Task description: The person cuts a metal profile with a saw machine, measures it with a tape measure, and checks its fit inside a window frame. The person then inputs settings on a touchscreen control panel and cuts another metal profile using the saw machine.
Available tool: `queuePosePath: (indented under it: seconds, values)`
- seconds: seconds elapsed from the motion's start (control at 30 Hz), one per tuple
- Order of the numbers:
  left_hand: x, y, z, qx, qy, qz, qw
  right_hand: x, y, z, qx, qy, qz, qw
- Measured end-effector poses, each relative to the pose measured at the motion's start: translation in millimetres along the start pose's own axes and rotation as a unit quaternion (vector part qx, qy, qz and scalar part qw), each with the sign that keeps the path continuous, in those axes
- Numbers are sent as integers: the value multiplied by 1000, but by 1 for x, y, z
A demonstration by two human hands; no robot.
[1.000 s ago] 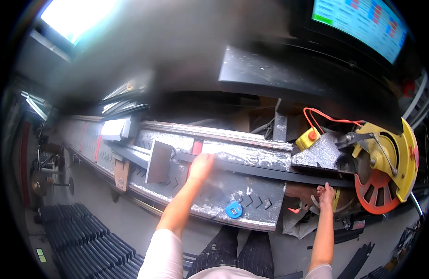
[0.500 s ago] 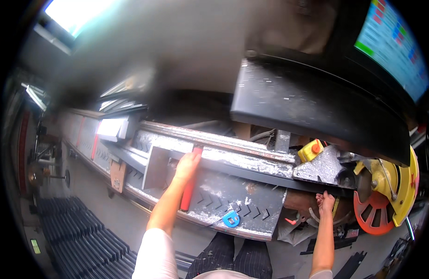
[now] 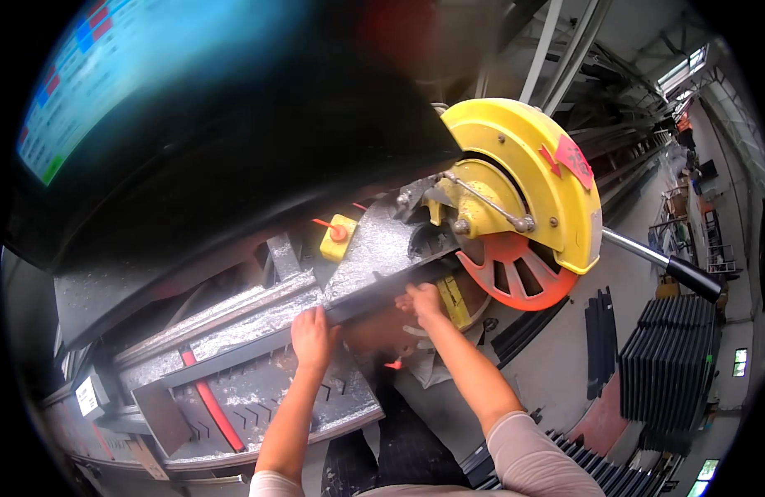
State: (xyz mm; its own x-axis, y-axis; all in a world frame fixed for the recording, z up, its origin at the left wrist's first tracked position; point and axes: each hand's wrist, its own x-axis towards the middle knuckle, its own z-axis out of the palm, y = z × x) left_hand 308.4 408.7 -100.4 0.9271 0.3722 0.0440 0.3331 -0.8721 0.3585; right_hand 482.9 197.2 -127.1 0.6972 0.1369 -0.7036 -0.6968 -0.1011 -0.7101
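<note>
A long dark grey metal bar [image 3: 242, 354] lies along the back of the bench and reaches to the miter saw [image 3: 523, 186] with its yellow guard and orange lower guard. My left hand [image 3: 314, 338] is closed over the bar near the bench's right end. My right hand [image 3: 421, 304] has its fingers curled at the bar's near edge, close to the saw; its fingertips are partly hidden. Left of my hands, a red strip [image 3: 213, 406] crosses the bench top [image 3: 275, 414]. An upright grey plate [image 3: 163, 418] meets the bar's left part.
A large black cabinet [image 3: 233, 199] with a screen [image 3: 67, 91] overhangs the far side. A yellow bottle [image 3: 338, 238] with an orange cap stands behind the bar. The saw's black handle [image 3: 693, 277] sticks out rightward. Stacked dark profiles [image 3: 668, 356] rest on the floor at right.
My view has turned right toward the saw. My left hand has moved from beside the red strip rightward along the bar. The right hand remains by the bar near the saw.
</note>
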Motion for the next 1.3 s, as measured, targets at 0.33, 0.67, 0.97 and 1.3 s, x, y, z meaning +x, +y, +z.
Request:
queuePosePath:
  seconds: [0.33,0.67,0.97,1.3]
  values:
    - [9,28,2,22,-18,-64,998,-8,0,7,0,11,-19,1000]
    - [8,23,0,36,-7,-66,997,-100,-65,-121,-147,-208,8,967]
    - [6,23,3,46,-9,-85,995,-379,-363,-214,-264,174,-592,741]
    - [4,26,7,61,-3,-96,993,-376,-384,-155,-772,35,-419,476]
